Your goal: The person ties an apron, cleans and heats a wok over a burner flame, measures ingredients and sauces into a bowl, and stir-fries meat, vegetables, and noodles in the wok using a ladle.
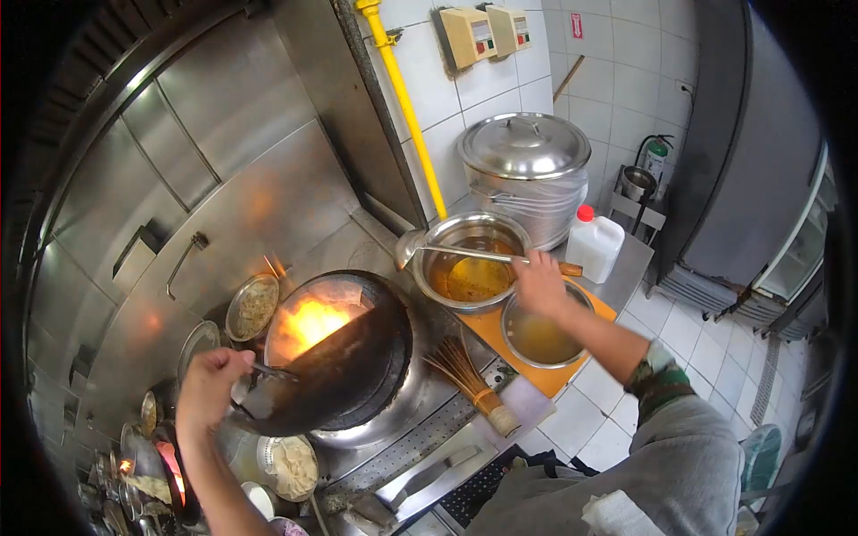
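My left hand (211, 382) is closed at the near-left rim of a blackened wok (349, 366), where its handle sits. The wok is tilted over the burner, and bright flame (313, 329) shows beyond its raised edge; what it holds is hidden. In my right hand (542, 284) is a long-handled ladle (465, 253) with a wooden grip end. The ladle's bowl hangs by the left rim of a steel basin (523, 234) of brownish oily liquid. Just below my right wrist stands a smaller steel bowl (514, 350) of cloudy liquid.
A bamboo wok brush (474, 384) lies right of the burner. Behind the basin stand a large lidded pot (527, 183) and a red-capped white jug (593, 246). A strainer (290, 464) holding pale pieces sits near my left forearm. Another flame burns at lower left.
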Available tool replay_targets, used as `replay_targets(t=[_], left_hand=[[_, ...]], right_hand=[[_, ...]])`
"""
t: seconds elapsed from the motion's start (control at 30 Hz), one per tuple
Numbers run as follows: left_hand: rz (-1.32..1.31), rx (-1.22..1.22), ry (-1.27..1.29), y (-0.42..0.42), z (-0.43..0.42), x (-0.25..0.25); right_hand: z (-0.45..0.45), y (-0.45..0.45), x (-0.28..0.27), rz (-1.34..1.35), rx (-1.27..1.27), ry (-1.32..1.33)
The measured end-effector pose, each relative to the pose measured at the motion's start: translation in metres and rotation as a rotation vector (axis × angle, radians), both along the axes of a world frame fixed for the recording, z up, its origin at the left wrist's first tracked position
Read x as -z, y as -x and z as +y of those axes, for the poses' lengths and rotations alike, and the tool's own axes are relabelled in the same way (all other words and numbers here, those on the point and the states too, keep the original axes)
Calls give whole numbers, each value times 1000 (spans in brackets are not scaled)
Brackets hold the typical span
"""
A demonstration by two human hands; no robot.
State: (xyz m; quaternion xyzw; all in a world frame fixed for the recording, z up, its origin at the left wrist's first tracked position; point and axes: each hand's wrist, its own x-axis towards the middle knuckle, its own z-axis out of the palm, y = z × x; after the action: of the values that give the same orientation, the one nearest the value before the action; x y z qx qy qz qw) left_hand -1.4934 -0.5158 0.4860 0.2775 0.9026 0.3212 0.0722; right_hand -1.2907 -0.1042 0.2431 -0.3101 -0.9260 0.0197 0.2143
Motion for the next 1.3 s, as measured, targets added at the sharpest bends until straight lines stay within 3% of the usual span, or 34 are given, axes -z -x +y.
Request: replay_targets(t=[0.07,0.13,0.23,0.3,0.33,0.43,0.5,0.67,0.97,1.17,1.23,1.3], left_hand=[[-20,1,11,11,-14,1],[-24,-1,26,-2,-24,18],[36,-112,89,-76,-32,62],[254,-90,119,-114,-50,118],[408,-120,122,-135,-49,145],[412,-96,130,-153,-45,223],[461,-124,135,-151,-30,263],[586,-231,93,-113,4,320],[663,-296,49,-80,36,298],[604,-320,57,-79,40,296],[585,-324,60,-81,36,291],[567,-311,78,-82,34,287]], right_hand=[[36,9,-8,-244,38,113],[56,10,3,-275,17,190],[69,5,-2,-339,-90,282],[68,-2,-7,-374,-187,296],[64,-7,-6,-300,-198,344],[40,-36,26,-12,-306,434],[-20,-60,-40,43,-174,1045],[-49,-86,-72,198,-69,1135],[-43,-91,-36,185,-78,1140],[-50,-94,-46,213,-10,1341],[-60,-96,-51,552,76,1616],[-73,-103,-66,626,34,1702]])
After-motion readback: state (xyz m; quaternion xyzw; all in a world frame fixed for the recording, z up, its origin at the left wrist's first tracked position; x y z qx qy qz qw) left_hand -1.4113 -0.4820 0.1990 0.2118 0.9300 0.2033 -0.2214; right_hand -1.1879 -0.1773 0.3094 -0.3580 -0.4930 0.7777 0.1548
